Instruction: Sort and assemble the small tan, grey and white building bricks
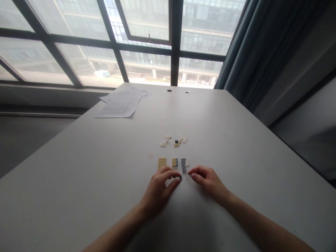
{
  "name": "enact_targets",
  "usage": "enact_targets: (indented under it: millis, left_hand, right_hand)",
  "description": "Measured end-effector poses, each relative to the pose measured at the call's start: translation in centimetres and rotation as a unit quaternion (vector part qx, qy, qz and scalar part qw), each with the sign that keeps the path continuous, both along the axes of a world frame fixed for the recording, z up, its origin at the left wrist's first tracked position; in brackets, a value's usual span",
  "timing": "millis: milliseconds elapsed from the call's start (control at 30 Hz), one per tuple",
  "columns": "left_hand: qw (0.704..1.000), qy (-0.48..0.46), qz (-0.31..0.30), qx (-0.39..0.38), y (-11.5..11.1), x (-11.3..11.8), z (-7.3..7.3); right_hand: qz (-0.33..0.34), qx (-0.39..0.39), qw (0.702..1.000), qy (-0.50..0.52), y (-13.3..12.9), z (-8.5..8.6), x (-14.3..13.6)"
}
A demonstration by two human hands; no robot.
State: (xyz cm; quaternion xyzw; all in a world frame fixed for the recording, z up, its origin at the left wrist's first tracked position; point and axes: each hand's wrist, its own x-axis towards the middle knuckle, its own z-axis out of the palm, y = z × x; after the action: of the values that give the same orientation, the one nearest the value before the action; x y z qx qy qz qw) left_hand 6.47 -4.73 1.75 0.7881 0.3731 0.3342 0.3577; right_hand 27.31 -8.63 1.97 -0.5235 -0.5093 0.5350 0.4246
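My left hand (pixel 159 185) is closed in a pinch on a small dark grey toy brick (pixel 181 178), just above the white table. Across from it, my right hand (pixel 210 182) pinches a small grey piece (pixel 189 174), mostly covered by the fingertips; its exact kind cannot be made out. Between and beyond the fingertips lies a small grey studded plate (pixel 184 170). It sits against a grey-and-white group of plates (pixel 183 161). Further left are a tan and blue-grey group (pixel 174 162) and a tan studded plate (pixel 162 162), partly hidden behind my left hand.
Beyond the groups, several loose white pieces (pixel 168 137), tan pieces (pixel 176 145) and a black piece (pixel 176 141) lie scattered. Printed papers (pixel 119 105) rest at the table's far left. Two cable holes are near the far edge, with windows behind and a curtain (pixel 238 56) at right.
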Motion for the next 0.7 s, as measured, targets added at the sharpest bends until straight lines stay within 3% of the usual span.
enact_targets:
  millis: [100, 233, 333, 700]
  left_hand:
    - [0.974, 0.130, -0.014, 0.184, -0.5, 0.3, -0.6]
    - [0.950, 0.201, -0.030, 0.238, -0.7, 0.8, -1.2]
    - [0.945, 0.221, -0.033, 0.239, -0.7, 1.0, -1.1]
    - [0.950, 0.216, -0.023, 0.224, -0.6, 1.1, -1.3]
  right_hand:
    - [0.030, 0.140, 0.961, -0.237, -0.3, -0.1, 0.0]
    - [0.062, 0.207, 0.903, -0.371, -0.7, -0.8, -0.5]
    - [0.067, 0.208, 0.890, -0.399, -0.7, -1.2, -0.7]
    - [0.061, 0.214, 0.889, -0.400, -0.7, -1.3, -1.0]
